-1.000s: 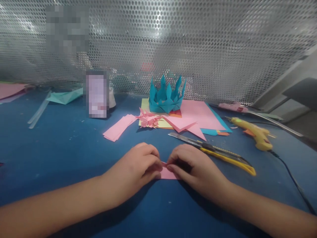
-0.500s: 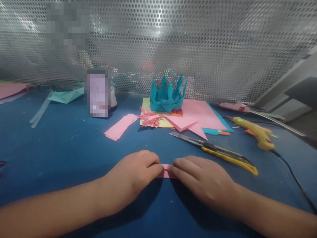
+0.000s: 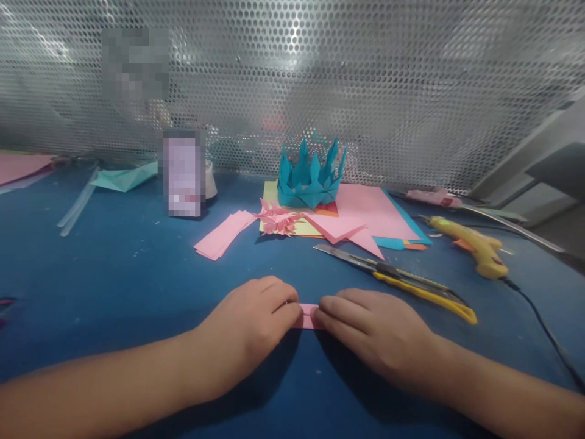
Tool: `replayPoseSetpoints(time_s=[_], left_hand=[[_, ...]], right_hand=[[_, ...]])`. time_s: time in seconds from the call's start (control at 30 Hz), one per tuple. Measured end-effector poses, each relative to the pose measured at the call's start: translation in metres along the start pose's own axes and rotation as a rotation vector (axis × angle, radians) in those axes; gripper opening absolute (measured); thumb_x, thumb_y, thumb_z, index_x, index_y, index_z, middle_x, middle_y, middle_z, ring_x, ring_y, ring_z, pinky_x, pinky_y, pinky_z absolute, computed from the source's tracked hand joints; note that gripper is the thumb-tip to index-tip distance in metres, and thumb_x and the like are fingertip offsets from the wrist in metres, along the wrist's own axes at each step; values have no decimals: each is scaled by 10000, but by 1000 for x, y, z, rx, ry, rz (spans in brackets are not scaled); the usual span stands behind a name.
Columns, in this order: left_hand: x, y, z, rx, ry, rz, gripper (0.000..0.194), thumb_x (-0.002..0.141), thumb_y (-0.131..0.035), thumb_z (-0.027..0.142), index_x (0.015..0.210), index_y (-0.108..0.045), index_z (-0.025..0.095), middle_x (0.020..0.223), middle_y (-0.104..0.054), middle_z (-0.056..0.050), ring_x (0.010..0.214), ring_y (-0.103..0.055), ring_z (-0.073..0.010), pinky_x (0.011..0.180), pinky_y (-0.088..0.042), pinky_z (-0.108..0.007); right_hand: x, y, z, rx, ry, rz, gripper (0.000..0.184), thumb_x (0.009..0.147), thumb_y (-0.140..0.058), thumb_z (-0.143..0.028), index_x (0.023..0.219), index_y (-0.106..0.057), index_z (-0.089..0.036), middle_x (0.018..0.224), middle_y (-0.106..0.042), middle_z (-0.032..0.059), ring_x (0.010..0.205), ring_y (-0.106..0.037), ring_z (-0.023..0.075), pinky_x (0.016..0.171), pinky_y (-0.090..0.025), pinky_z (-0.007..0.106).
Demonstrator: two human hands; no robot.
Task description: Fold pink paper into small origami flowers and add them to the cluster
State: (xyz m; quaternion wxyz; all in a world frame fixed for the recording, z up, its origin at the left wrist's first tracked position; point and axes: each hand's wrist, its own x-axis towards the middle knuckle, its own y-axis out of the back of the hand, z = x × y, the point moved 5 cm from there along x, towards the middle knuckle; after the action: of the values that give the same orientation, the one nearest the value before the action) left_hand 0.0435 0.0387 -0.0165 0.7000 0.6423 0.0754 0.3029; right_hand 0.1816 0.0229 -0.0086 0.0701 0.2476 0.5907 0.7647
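Observation:
A narrow folded pink paper strip (image 3: 309,317) lies on the blue table top between my two hands. My left hand (image 3: 258,326) has its fingers closed on the strip's left end. From the other side, my right hand (image 3: 372,332) grips the right end with bunched fingers. Only the strip's short middle part shows, with a fold line along it; its ends are hidden under the fingers. Beyond my hands lie a fan of pink paper strips (image 3: 223,235) and a cluster of small folded pink paper pieces (image 3: 278,218).
A blue paper crown (image 3: 311,192) stands on stacked coloured sheets (image 3: 365,210). Nearer my right hand lies a yellow utility knife (image 3: 397,277), blade out. A yellow glue gun (image 3: 470,244) trails its cord down the right side. A phone (image 3: 184,177) stands upright at the back left.
Both hands keep nearly the same place on the pink strip. The whole view has shifted very slightly; nothing was taken up or let go.

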Motion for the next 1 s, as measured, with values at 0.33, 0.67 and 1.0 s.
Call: replayPoseSetpoints(time_s=[0.33, 0.67, 1.0], left_hand=[[3, 3, 4, 84, -11, 0, 270, 914, -389, 131, 767, -616, 132, 770, -606, -66, 716, -527, -174, 624, -430, -299], [4, 1, 2, 99, -1, -63, 208, 894, -444, 136, 775, -614, 138, 800, -603, -52, 721, -508, -172, 613, -399, -301], [5, 1, -5, -66, 47, 22, 165, 886, -463, 141, 764, -573, 130, 809, -599, -42, 735, -496, -151, 669, -425, -276]], right_hand=[[1, -1, 0, 34, 0, -28, 404, 938, -263, -91, 914, -666, -108, 803, -667, 94, 629, -544, 179, 530, -450, 300], [0, 3, -3, 25, -7, -42, 384, 925, -279, -82, 834, -651, -118, 674, -594, 78, 577, -497, 185, 480, -368, 306], [2, 4, -5, 31, -24, -49, 326, 889, -326, -47, 862, -649, -83, 689, -596, 90, 597, -521, 192, 514, -418, 299]])
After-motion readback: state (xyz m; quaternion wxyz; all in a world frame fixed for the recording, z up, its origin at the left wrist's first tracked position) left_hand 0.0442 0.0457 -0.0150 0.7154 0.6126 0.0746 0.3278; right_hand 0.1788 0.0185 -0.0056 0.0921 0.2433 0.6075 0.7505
